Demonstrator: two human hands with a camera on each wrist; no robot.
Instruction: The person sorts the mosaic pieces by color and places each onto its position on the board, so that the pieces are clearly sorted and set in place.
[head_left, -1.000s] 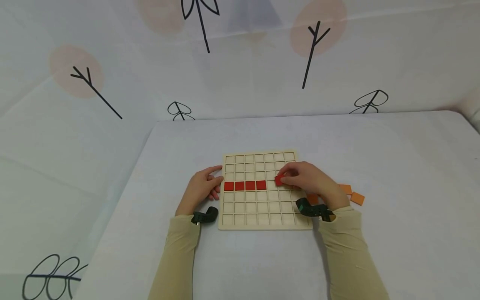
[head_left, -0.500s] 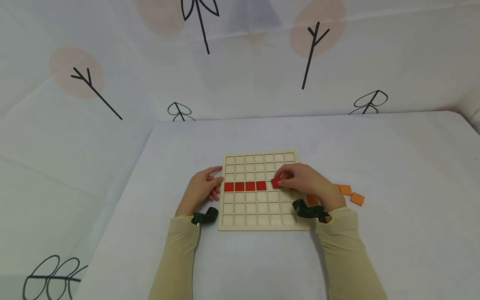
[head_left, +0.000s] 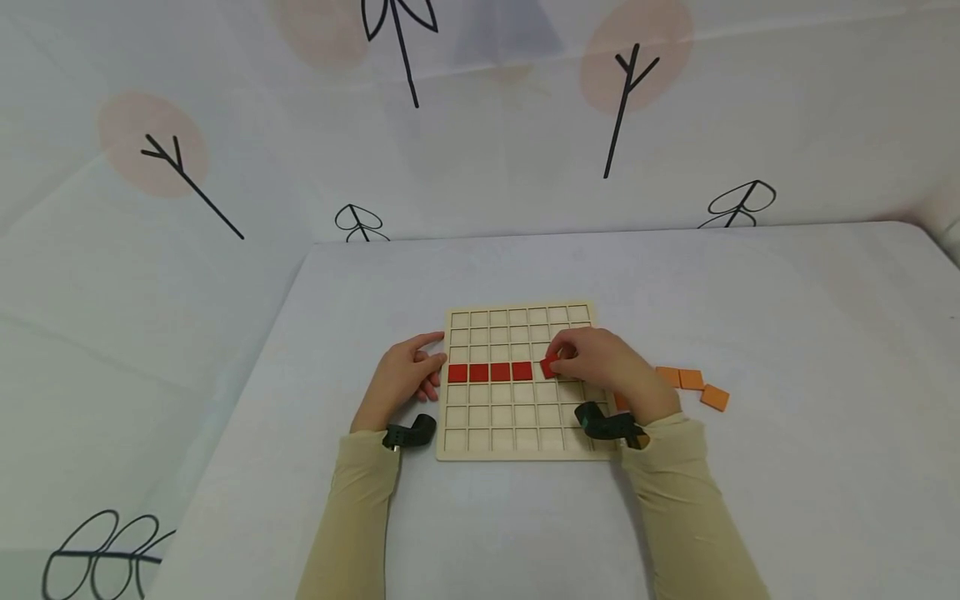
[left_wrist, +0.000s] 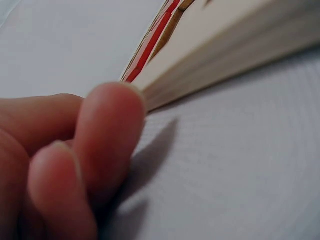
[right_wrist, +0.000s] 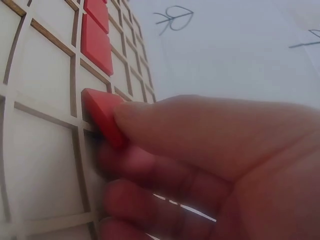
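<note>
A pale wooden grid board [head_left: 502,417] lies on the table with a row of several red square tiles [head_left: 500,372] set across its middle. Thumb and fingers of my right hand [head_left: 603,360] pinch another red tile [right_wrist: 104,112] just right of that row. It tilts, with one corner low at a grid cell beside the last tile. My left hand [head_left: 401,372] rests at the board's left edge, its index finger stretched toward the upper part and its thumb by the red row. In the left wrist view, a fingertip [left_wrist: 112,115] is right at the board's side.
Several orange square tiles [head_left: 691,380] lie on the white table [head_left: 810,333] right of the board, one partly hidden behind the right wrist. A dark wrist camera [head_left: 600,422] overhangs the board's lower right. White fabric with line drawings [head_left: 480,158] stands behind.
My right hand has moved slightly left and toward me, carrying the pinched red tile closer to the red row. The left hand and the board have stayed in place.
</note>
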